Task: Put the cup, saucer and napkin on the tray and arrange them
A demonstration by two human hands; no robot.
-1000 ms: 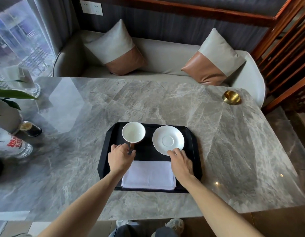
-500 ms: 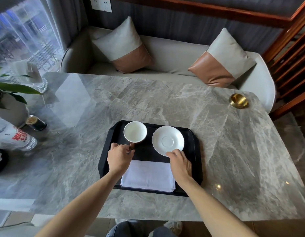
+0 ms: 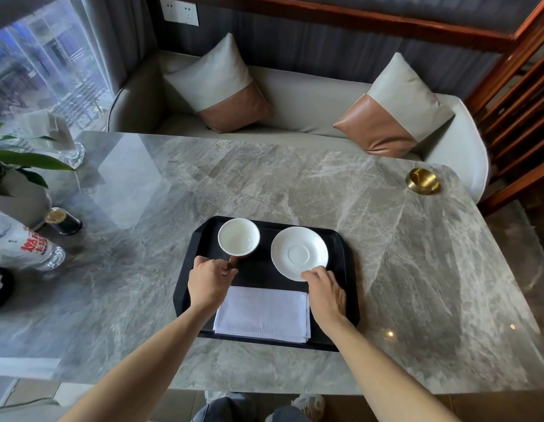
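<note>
We have all three pieces on the black tray (image 3: pixel 185 287), which sits near the front edge of the marble table (image 3: pixel 386 239), so what remains looks like arranging. The cup (image 3: pixel 238 236) stands upright at the tray's far left corner, the saucer (image 3: pixel 299 253) lies beside it toward the far right, apart from it, and the folded white napkin (image 3: pixel 262 313) lies flat along the tray's near edge. Our left hand (image 3: pixel 209 283) pinches the cup's brown handle, thumb and fingers closed tightly around it. Our right hand (image 3: pixel 325 292) rests its fingertips on the saucer's near rim; whether they actually pinch the rim or only touch it we cannot tell. To do this step well, we judge it best to keep the cup level and move it by the handle with a small lift, not a drag, since the base could catch on the tray. The saucer should slide or turn gently under light pressure, so it does not tip at the rim or knock the cup. We should also keep both wrists clear of the napkin so its folds stay square to the tray's near edge.
</note>
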